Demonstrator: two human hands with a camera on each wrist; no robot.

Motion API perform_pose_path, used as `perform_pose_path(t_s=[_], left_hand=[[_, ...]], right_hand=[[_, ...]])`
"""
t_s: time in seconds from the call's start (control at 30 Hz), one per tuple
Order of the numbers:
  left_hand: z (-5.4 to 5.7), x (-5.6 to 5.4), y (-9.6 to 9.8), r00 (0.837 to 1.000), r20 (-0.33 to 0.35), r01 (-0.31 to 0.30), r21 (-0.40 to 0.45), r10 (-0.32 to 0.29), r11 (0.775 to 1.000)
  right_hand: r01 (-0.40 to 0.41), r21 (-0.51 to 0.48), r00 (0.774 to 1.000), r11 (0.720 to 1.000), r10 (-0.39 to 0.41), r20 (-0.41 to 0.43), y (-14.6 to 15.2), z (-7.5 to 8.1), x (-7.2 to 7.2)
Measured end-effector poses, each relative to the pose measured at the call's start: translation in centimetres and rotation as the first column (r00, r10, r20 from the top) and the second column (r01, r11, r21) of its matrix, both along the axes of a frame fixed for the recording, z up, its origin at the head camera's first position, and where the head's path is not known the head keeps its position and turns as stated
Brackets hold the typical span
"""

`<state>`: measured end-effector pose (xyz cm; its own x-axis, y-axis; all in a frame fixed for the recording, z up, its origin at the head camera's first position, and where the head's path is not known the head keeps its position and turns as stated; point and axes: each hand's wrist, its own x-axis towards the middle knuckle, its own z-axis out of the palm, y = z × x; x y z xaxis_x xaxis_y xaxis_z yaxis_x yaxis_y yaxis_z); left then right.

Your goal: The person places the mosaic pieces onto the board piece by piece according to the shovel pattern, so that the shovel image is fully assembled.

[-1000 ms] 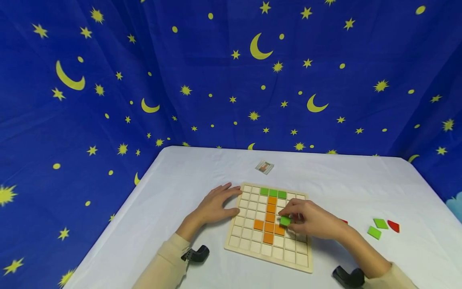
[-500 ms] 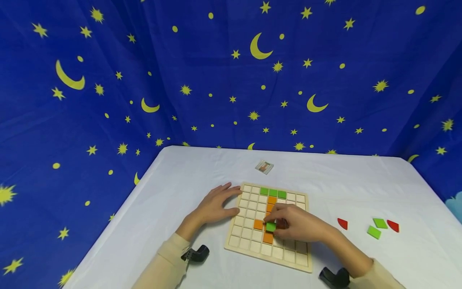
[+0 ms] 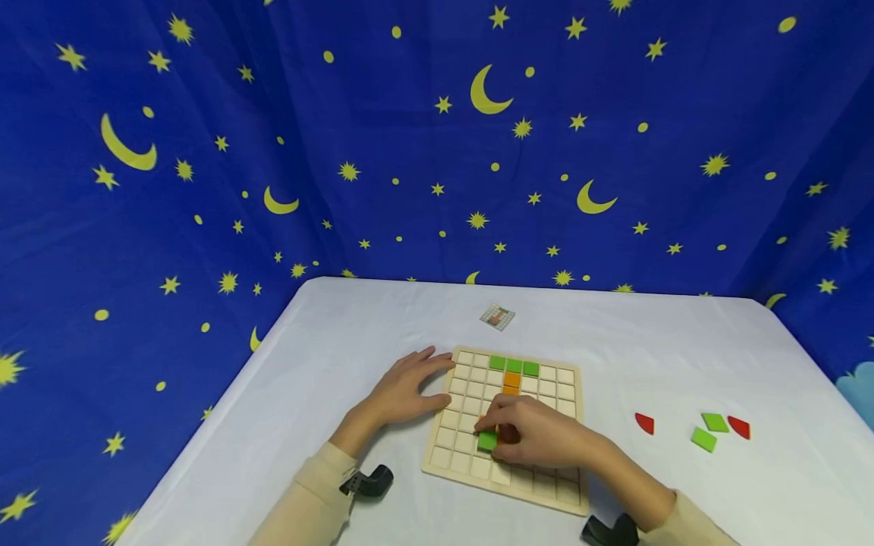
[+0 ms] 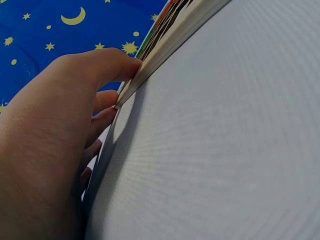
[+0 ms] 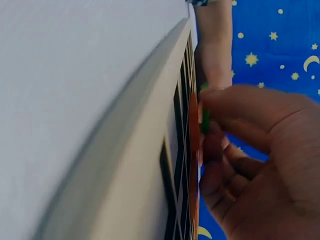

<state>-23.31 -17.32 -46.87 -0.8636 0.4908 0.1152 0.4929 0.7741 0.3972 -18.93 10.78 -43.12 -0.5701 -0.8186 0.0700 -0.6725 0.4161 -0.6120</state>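
Observation:
My right hand [image 3: 539, 434] pinches a green square tile [image 3: 487, 441] between thumb and fingers, close over the lower left-middle cells of a wooden grid board [image 3: 515, 497]. Most of the orange tiles [image 3: 512, 380] on the board lie hidden under that hand in the head view. Three green tiles [image 3: 514, 365] sit in a row along the board's far edge. In the right wrist view the pinched tile shows edge-on beside an orange one. My left hand [image 3: 403, 390] rests at the board's left edge, fingers spread, thumb and fingertips touching the rim, as the left wrist view also shows.
Right of the board lie two loose green tiles [image 3: 704, 440] and two red quarter-round pieces [image 3: 645, 423]. A small card with a printed grid pattern [image 3: 498, 317] lies beyond the board. A blue cloth [image 3: 410, 152] with moons and stars hangs behind the white table [image 3: 355, 318].
The right hand has carried the green tile leftward and slightly nearer across the board, past the orange column. The red piece by the board has come into view. My left hand has stayed put.

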Motion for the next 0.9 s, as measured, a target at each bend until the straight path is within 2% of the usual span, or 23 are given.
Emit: perform_pose_path(t_s=[0.23,0.53,0.9], left_hand=[[-0.04,-0.01,0.1,1.0,0.005,-0.006,-0.009,0.007,1.0],[-0.13,-0.16,-0.02,1.0,0.011,-0.01,-0.01,0.01,1.0],[-0.06,-0.13,-0.14,1.0,0.006,-0.006,-0.01,0.006,1.0]], right_hand=[[0.011,0.016,1.0,1.0,-0.01,-0.009,-0.11,-0.31,0.12],[-0.019,0.019,1.0,1.0,0.02,-0.019,-0.17,-0.32,0.17],[0.014,0.011,0.999,1.0,-0.014,-0.038,-0.54,-0.4,0.31]])
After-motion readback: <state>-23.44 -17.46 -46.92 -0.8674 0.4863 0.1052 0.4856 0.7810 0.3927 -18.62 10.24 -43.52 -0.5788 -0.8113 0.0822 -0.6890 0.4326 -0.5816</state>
